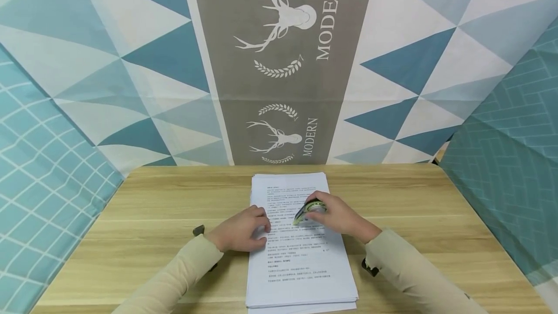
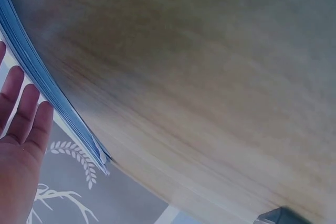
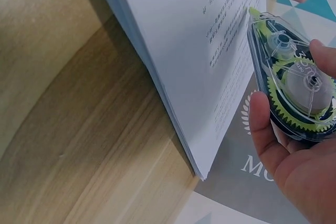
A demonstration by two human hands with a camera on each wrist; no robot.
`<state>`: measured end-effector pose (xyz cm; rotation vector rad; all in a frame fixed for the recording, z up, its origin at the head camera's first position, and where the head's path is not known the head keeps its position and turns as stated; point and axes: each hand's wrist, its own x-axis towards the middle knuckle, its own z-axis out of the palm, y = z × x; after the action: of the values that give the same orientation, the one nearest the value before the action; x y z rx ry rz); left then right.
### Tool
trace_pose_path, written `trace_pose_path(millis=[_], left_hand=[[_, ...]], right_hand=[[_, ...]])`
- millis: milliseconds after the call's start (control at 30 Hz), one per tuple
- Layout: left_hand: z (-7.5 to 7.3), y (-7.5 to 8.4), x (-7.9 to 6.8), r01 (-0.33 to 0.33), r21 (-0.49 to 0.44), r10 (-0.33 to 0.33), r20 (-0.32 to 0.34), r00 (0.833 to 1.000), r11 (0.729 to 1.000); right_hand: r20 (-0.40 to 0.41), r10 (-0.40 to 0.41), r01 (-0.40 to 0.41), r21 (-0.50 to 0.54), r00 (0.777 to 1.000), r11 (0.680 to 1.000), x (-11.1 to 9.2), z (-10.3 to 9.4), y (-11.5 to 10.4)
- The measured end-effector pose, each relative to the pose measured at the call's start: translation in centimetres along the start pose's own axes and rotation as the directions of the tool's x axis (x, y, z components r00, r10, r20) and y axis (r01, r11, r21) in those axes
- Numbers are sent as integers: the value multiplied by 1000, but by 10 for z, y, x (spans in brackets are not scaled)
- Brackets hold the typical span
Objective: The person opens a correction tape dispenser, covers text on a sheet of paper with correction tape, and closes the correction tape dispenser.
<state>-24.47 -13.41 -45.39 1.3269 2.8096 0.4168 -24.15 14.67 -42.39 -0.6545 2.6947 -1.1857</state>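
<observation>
A stack of printed paper (image 1: 301, 265) lies on the wooden table, its top sheet covered in lines of small text. My right hand (image 1: 337, 214) grips a correction tape dispenser (image 3: 294, 77) with a clear case and green gear wheels. The dispenser's green tip (image 3: 254, 11) points down at the text, right at the sheet in the right wrist view. At the stack's left edge, my left hand (image 1: 241, 229) rests with its fingers loosely bent over the paper's margin. In the left wrist view its fingers (image 2: 39, 124) lie along the stack's side, holding nothing.
The wooden table (image 1: 165, 197) extends to both sides of the stack. Behind it hangs a patterned cloth (image 1: 283, 86) with deer heads and triangles. Teal cloths (image 1: 48, 173) flank the table left and right. Dark straps (image 1: 369, 268) sit at both wrists.
</observation>
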Motion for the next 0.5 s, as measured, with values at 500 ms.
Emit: trace_pose_path(millis=[500], left_hand=[[-4,-3,-2,-193,116,193,17,981,974]], right_hand=[[6,18,-18,8,1000,1000,1,-3,1]])
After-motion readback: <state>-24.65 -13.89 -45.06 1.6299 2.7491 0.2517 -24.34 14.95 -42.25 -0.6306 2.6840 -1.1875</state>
